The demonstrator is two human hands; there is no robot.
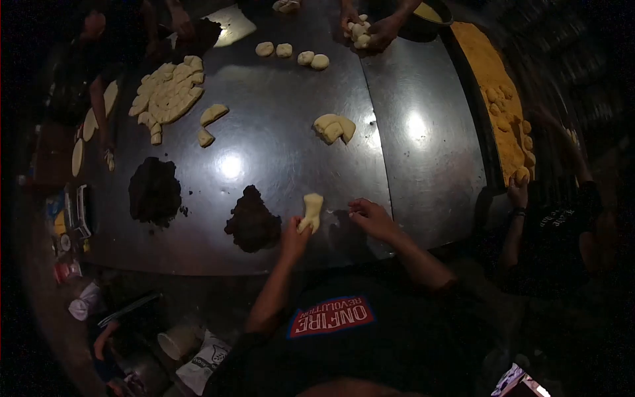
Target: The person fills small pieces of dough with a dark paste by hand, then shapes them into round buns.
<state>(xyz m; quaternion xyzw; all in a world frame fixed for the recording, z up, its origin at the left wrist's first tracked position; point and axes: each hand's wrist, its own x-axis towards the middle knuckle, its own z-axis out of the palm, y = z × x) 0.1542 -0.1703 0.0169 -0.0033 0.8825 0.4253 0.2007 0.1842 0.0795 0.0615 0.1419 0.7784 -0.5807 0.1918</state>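
Observation:
My left hand (294,237) grips the lower end of a pale strip of dough (311,210) that stands up off the steel table (264,145). Just right of it, my right hand (370,217) hovers over the table with fingers curled; whether it pinches a small bit of dough I cannot tell. A dark mound of filling (253,220) lies just left of my left hand. A second dark mound (155,192) sits further left. A larger lump of dough (334,127) rests beyond, near the table's middle.
Cut dough pieces (167,92) are heaped at the far left, two loose pieces (211,122) beside them, small dough balls (291,53) at the far edge. Another person's hands (367,30) hold dough balls opposite. A tray of yellow pieces (506,112) runs along the right, a person's hand (518,192) at its near end.

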